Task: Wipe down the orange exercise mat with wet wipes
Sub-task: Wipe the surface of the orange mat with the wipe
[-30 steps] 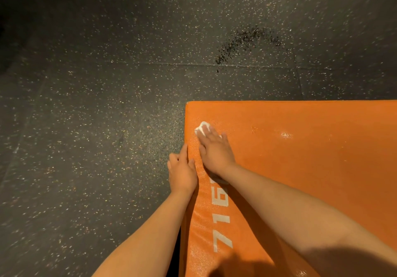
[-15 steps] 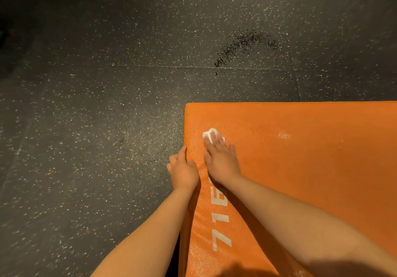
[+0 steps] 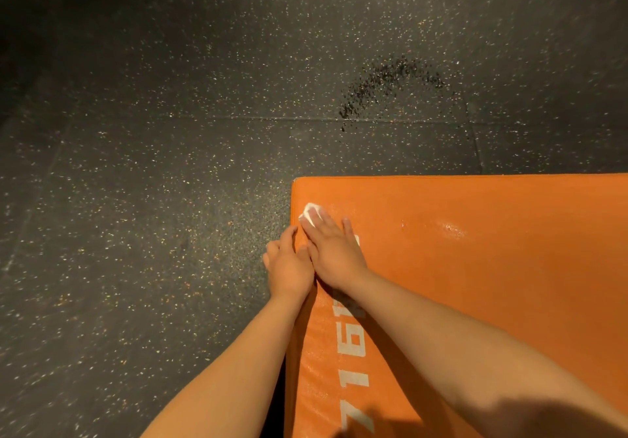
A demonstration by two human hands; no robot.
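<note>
Right hand (image 3: 334, 254), grip released, presses the wet wipe (image 3: 311, 213) flat near the upper-left corner of the orange exercise mat (image 3: 475, 284); left hand (image 3: 289, 267) clasps its edge. Best to keep strokes firm and overlapping.

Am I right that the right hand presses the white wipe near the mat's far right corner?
Not quite: the head view shows the right hand pressing the white wipe near the far left corner of the orange mat.

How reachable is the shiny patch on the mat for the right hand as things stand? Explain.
Probably yes. The right hand presses the wipe flat near the corner of the mat, and only bare mat lies between it and the shiny patch.
</note>
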